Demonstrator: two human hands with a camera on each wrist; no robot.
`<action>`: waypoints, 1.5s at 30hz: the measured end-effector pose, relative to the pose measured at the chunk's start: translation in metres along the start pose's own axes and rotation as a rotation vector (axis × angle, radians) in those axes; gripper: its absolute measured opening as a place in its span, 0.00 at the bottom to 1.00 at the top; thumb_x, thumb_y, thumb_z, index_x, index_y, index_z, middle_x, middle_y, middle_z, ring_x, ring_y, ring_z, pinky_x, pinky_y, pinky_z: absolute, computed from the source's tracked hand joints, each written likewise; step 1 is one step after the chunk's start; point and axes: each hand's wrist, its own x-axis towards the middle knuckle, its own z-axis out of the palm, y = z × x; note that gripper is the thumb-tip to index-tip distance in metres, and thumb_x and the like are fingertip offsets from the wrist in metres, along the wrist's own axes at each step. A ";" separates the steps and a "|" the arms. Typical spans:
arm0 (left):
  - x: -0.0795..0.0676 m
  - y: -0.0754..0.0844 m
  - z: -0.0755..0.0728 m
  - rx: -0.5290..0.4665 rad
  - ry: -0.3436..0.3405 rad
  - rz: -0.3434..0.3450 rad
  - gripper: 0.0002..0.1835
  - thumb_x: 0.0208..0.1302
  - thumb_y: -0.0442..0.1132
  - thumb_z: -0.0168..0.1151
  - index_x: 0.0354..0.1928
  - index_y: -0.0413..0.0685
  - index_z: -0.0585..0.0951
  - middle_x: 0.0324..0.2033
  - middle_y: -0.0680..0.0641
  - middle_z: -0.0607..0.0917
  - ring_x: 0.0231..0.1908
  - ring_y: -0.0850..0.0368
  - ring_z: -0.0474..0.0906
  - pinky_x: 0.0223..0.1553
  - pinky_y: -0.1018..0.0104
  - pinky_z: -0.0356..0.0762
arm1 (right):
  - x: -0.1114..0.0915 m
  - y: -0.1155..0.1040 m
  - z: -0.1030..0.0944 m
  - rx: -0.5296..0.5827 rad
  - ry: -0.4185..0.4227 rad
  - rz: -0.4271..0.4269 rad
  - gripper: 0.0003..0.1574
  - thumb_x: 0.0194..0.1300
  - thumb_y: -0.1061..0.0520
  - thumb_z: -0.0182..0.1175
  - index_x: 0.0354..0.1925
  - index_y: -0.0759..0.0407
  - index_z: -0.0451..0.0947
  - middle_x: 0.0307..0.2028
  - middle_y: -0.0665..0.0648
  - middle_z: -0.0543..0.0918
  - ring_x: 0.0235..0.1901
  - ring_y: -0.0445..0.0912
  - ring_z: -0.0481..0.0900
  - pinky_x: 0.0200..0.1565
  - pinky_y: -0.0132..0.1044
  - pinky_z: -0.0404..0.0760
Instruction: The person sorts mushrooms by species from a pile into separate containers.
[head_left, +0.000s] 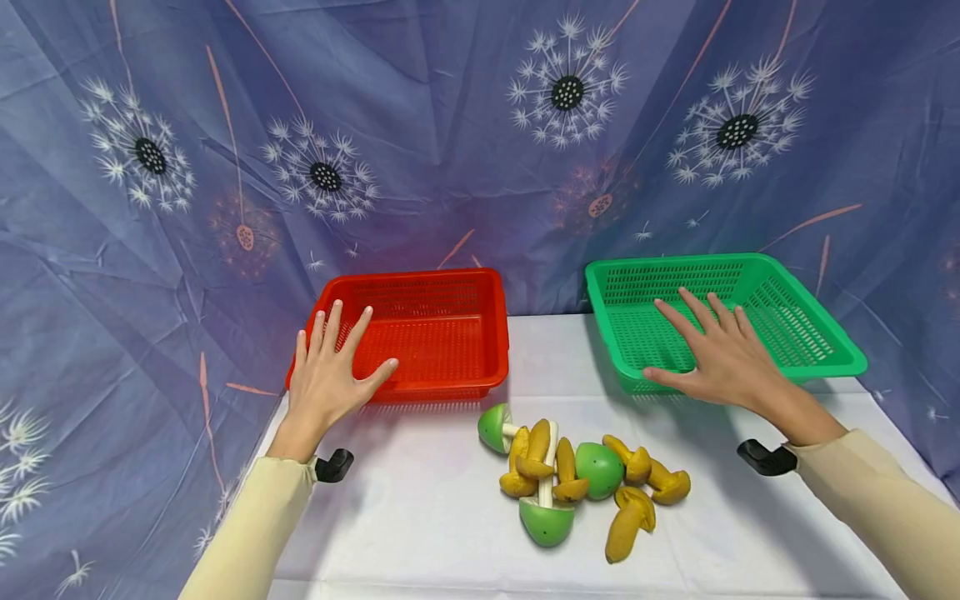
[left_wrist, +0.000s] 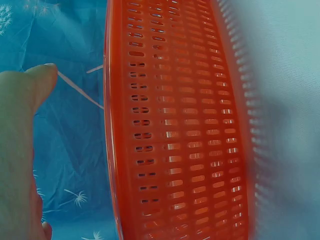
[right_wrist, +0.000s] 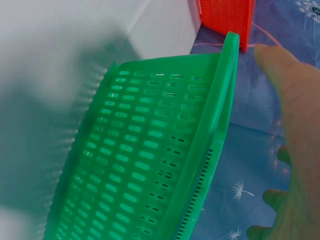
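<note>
A blue-purple fabric backdrop printed with white dandelion heads [head_left: 450,150] hangs behind both hands and to their sides. Beneath the hands spreads a table covered in white cloth [head_left: 420,500]. A green, rectangular, slotted plastic basket [head_left: 787,325] stands below the right hand [head_left: 723,367], reaching beyond its fingertips. A slightly smaller red, rectangular, slotted plastic basket [head_left: 427,350] stands below the left hand [head_left: 326,379], mostly on its thumb side. A cream sleeve [head_left: 255,525] covers the left forearm, and a matching cream sleeve [head_left: 870,508] the right. Both hands have straight, spread fingers and grip nothing; in the wrist views each thumb shows apart from the nearby basket's rim.

Between the two wrists, nearer the person than the fingers, the mushrooms lie in a loose cluster on the cloth. Three have green, dark-dotted rounded caps: one toward the left hand [head_left: 493,428], one nearest the person, its long white stem pointing away [head_left: 546,525], and one in the middle [head_left: 599,471]. Around them lie six smaller yellow-brown mushrooms [head_left: 630,525], some touching each other. A small black piece [head_left: 334,466] sits at the left wrist, another [head_left: 767,457] at the right.
</note>
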 end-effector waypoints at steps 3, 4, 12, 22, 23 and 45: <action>0.000 0.000 0.000 -0.002 0.006 0.001 0.48 0.66 0.75 0.50 0.83 0.70 0.49 0.82 0.45 0.39 0.79 0.36 0.36 0.75 0.33 0.29 | -0.001 -0.001 0.000 0.000 0.008 -0.003 0.68 0.56 0.25 0.70 0.83 0.42 0.47 0.80 0.66 0.46 0.73 0.77 0.46 0.69 0.77 0.39; 0.000 0.000 0.000 -0.003 0.009 0.002 0.48 0.66 0.75 0.50 0.83 0.70 0.49 0.82 0.45 0.40 0.79 0.36 0.36 0.75 0.33 0.30 | -0.001 -0.001 0.000 0.000 0.011 -0.005 0.68 0.56 0.26 0.70 0.83 0.43 0.48 0.80 0.66 0.47 0.73 0.77 0.47 0.69 0.77 0.39; -0.001 -0.005 -0.007 -0.001 0.005 -0.010 0.48 0.66 0.75 0.50 0.83 0.71 0.48 0.82 0.43 0.41 0.79 0.35 0.38 0.74 0.32 0.30 | -0.003 -0.003 -0.004 -0.001 0.032 -0.028 0.69 0.55 0.27 0.71 0.82 0.43 0.49 0.80 0.66 0.48 0.73 0.77 0.48 0.67 0.79 0.42; -0.009 -0.021 -0.015 0.008 -0.003 -0.044 0.49 0.65 0.76 0.51 0.83 0.71 0.50 0.82 0.43 0.40 0.78 0.32 0.39 0.74 0.33 0.29 | -0.010 -0.005 -0.012 -0.003 0.087 -0.084 0.68 0.53 0.30 0.75 0.82 0.44 0.53 0.79 0.65 0.52 0.72 0.77 0.52 0.66 0.80 0.49; -0.011 -0.023 -0.015 0.006 -0.003 -0.046 0.49 0.64 0.76 0.51 0.83 0.70 0.50 0.82 0.43 0.40 0.78 0.32 0.40 0.74 0.32 0.29 | -0.011 -0.005 -0.012 -0.002 0.090 -0.089 0.68 0.52 0.31 0.75 0.81 0.44 0.53 0.79 0.65 0.52 0.71 0.77 0.52 0.66 0.79 0.49; -0.038 -0.059 -0.004 -0.214 0.002 -0.140 0.55 0.64 0.69 0.62 0.83 0.71 0.40 0.81 0.39 0.43 0.71 0.19 0.53 0.61 0.18 0.52 | -0.032 -0.043 -0.016 0.035 0.137 -0.187 0.67 0.51 0.34 0.78 0.81 0.43 0.56 0.76 0.62 0.60 0.66 0.70 0.64 0.55 0.73 0.69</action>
